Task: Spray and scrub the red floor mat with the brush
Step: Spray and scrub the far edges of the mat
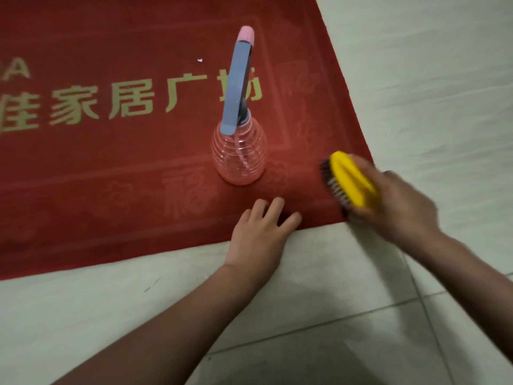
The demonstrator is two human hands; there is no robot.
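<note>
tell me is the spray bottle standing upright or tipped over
Upright: the spray bottle stands on its base on the red mat, trigger head on top.

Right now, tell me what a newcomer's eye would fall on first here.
The big red floor mat with gold characters fills the upper left of the view, and a clear spray bottle with a blue head stands upright on it. At the mat's near right corner the right hand grips a yellow brush, while the left hand lies flat on the near edge.
</note>
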